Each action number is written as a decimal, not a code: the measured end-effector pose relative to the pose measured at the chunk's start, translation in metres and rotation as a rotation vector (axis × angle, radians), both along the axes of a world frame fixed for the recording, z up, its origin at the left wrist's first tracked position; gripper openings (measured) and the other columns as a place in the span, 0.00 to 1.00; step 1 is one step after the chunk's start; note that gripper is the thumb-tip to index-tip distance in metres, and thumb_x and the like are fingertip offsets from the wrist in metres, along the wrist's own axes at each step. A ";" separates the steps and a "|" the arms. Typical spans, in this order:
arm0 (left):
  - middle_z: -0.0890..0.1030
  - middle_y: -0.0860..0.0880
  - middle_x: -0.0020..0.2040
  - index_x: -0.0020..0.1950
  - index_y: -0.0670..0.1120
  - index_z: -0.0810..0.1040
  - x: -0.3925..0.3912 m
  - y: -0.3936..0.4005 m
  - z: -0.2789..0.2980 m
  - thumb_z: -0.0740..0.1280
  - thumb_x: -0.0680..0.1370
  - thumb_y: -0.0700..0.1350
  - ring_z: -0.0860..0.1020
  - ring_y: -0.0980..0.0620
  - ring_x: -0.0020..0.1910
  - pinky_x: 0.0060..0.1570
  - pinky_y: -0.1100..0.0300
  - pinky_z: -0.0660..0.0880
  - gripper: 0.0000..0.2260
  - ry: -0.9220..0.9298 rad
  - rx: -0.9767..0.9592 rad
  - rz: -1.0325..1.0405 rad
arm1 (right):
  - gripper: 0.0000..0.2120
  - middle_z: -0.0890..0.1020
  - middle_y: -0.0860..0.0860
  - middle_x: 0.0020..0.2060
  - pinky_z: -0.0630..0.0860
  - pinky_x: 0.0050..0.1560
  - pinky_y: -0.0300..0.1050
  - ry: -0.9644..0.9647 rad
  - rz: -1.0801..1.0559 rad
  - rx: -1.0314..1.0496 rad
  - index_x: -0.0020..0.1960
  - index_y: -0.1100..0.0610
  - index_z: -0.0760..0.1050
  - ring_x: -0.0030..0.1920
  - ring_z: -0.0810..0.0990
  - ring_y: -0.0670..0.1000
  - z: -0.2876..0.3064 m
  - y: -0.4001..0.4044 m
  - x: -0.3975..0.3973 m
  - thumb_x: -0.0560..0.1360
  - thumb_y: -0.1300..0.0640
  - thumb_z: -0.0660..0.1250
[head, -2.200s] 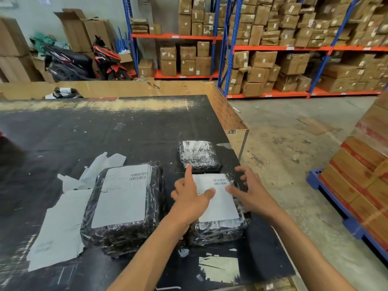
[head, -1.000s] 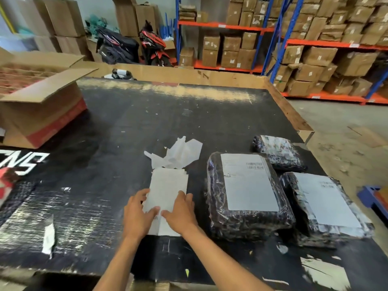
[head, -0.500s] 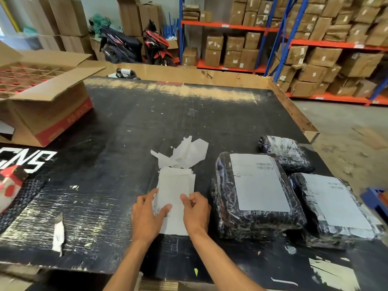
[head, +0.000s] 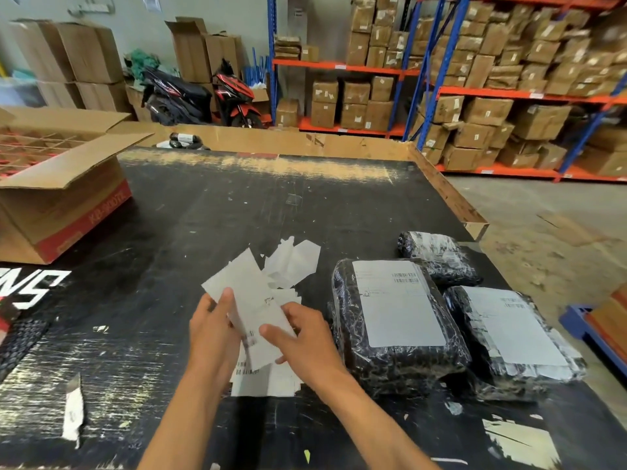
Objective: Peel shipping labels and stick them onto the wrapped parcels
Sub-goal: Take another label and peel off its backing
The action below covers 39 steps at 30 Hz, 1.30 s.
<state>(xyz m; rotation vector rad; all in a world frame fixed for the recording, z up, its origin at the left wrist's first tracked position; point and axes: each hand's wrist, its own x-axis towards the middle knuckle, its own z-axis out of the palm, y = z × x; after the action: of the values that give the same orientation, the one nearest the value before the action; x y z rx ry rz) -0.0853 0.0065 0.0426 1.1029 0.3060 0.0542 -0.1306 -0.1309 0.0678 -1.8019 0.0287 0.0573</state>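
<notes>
A shipping label (head: 249, 301) was gripped by both the left hand (head: 213, 329) and right hand (head: 300, 337); right of them, two parcels (head: 397, 323) were labelled, a small parcel (head: 437, 254) unlabelled.

Open cardboard box (head: 64, 198), red band along its base, sits on the black tabletop (head: 237, 212) at left of frame; cell dividers show inside. Two parked scooters (head: 203, 93) upper centre-left, beyond the table's far edge. Blue-and-orange shelving (head: 437, 93) fills upper right, packed with brown cartons (head: 481, 110). Tall cartons (head: 84, 59) stacked against the wall, upper left. Blue pallet (head: 587, 327) at right edge.
</notes>
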 end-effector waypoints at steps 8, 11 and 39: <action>0.86 0.43 0.50 0.61 0.47 0.74 -0.005 -0.001 0.037 0.66 0.77 0.35 0.84 0.47 0.41 0.38 0.56 0.82 0.15 -0.163 -0.125 -0.219 | 0.03 0.89 0.50 0.43 0.85 0.43 0.47 -0.219 -0.165 0.167 0.46 0.52 0.85 0.44 0.88 0.49 0.073 -0.061 0.008 0.75 0.59 0.75; 0.85 0.44 0.55 0.62 0.49 0.80 -0.007 -0.001 0.052 0.66 0.79 0.44 0.83 0.46 0.48 0.42 0.58 0.82 0.12 -0.246 0.084 -0.327 | 0.06 0.89 0.54 0.45 0.85 0.45 0.52 -0.079 -0.059 0.165 0.51 0.56 0.85 0.46 0.88 0.55 0.087 -0.093 0.017 0.76 0.57 0.73; 0.83 0.48 0.36 0.38 0.46 0.85 -0.022 -0.048 0.091 0.68 0.75 0.48 0.79 0.55 0.32 0.33 0.66 0.76 0.10 -0.295 0.126 -0.548 | 0.08 0.88 0.55 0.48 0.85 0.47 0.51 0.105 0.074 -0.025 0.56 0.57 0.84 0.48 0.88 0.57 0.113 -0.173 0.032 0.79 0.56 0.69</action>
<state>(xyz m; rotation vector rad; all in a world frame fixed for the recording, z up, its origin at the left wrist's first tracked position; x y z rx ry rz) -0.1074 -0.0419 0.1331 1.2535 -0.2718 -0.2520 -0.0988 -0.3042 0.1813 -1.8234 0.0378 0.2057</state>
